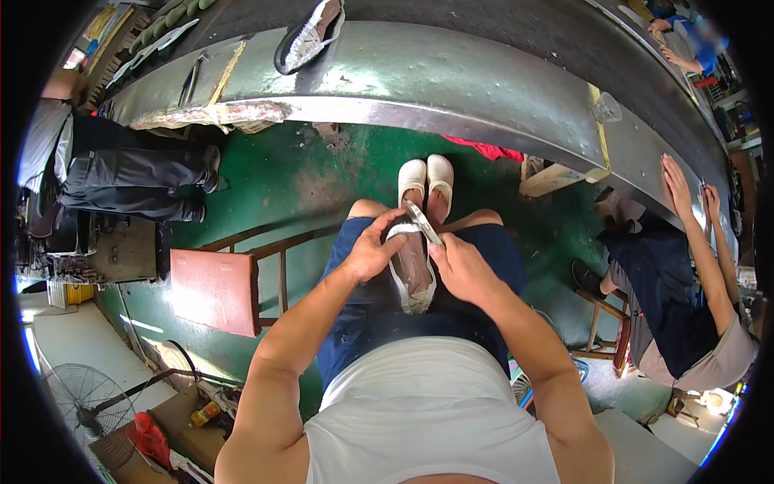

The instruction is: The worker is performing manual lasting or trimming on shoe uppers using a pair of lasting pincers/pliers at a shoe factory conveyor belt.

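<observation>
Wire fan (89,403): near left, its round cage facing up.
Standing person (137,173): far left, in dark trousers.
Hammer (191,81): far left, lying on the metal bench (468,68).
Stool (214,290): left of the lap, brown seat.
Second shoe (310,39): far side, on the bench, black with white.
Left hand (369,254): clamped on the held shoe's left side, its fingertips close to the metal tool.
Held shoe (414,274): in the middle, over the lap, brownish inside, white along the edges.
Metal tool (424,222): slanting across the shoe's far end; kind unclear.
Right hand (465,268): gripped around the tool's near end, just beside the shoe.
Seated person (685,323): right, arms stretched to the bench.
</observation>
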Motion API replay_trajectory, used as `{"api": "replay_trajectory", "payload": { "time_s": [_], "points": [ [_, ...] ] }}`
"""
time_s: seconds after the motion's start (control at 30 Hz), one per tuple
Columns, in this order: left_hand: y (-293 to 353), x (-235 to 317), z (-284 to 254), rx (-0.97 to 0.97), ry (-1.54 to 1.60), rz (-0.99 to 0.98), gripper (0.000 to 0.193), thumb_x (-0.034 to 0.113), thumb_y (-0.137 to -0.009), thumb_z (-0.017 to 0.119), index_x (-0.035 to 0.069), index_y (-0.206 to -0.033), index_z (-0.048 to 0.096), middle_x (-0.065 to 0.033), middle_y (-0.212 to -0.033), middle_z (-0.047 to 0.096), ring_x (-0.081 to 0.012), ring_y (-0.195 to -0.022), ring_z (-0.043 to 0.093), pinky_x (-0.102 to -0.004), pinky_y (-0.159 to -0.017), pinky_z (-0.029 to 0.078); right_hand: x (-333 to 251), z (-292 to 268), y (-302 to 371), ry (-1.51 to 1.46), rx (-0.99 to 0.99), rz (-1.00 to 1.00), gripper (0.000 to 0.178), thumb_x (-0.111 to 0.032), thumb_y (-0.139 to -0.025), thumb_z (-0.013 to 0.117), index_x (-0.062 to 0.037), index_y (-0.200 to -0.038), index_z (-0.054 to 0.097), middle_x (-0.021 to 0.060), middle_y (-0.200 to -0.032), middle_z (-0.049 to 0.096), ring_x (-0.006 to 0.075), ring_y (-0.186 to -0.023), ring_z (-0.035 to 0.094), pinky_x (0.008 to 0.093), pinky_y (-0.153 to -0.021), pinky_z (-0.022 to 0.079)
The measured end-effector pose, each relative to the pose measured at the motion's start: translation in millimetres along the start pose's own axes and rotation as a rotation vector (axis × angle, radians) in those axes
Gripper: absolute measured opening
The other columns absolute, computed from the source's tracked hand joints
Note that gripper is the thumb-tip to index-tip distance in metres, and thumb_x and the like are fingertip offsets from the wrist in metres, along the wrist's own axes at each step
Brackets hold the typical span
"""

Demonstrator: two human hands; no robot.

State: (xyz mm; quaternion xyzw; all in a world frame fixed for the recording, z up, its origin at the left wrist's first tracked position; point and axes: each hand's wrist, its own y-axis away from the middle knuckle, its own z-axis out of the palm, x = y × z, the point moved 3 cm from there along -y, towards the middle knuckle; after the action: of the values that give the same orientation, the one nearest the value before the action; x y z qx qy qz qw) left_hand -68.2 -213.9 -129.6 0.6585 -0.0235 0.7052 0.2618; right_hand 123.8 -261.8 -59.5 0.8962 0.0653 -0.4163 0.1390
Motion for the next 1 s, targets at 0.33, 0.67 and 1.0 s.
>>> {"api": "replay_trajectory", "payload": {
  "time_s": [0.33, 0.67, 1.0],
  "points": [
    [1.6, -12.6, -3.5, -0.028, -0.078, 0.028, 0.063, 0.005, -0.089, 0.067, 0.008, -0.147, 0.042, -0.0101, -0.13, 0.057, -0.0192, -0.12, 0.053, -0.0319, -0.105, 0.043, -2.0, 7.0, 0.8, 0.098, 0.022, -0.011, 0.043, -0.032, -0.105, 0.045, 0.0079, -0.095, 0.054, 0.0322, -0.084, 0.065, 0.0491, -0.083, 0.065, 0.0544, -0.075, 0.051],
    [41.1, 38.0, -3.0, 0.174, -0.286, 0.378, 0.089, 0.004, -0.085, 0.075, 0.006, -0.157, 0.023, -0.0176, -0.144, 0.046, -0.0256, -0.133, 0.047, -0.0369, -0.109, 0.041, 35.3, -2.6, 43.1, -0.439, 0.154, 0.025, 0.023, -0.022, -0.099, 0.059, -0.0003, -0.107, 0.056, 0.007, -0.076, 0.064, 0.014, -0.067, 0.064, 0.0302, -0.064, 0.051],
    [117.4, 101.5, 30.6, -0.044, -0.633, 0.851, 0.13, 0.004, -0.075, 0.085, 0.002, -0.155, -0.017, -0.0353, -0.145, 0.04, -0.0437, -0.121, 0.058, -0.0469, -0.1, 0.049, 2.7, -11.7, 33.1, -0.483, 0.102, -0.026, 0.025, -0.016, -0.096, 0.065, -0.0012, -0.113, 0.056, 0.0096, -0.091, 0.069, 0.0173, -0.079, 0.066, 0.0308, -0.075, 0.052]
  ]
}}
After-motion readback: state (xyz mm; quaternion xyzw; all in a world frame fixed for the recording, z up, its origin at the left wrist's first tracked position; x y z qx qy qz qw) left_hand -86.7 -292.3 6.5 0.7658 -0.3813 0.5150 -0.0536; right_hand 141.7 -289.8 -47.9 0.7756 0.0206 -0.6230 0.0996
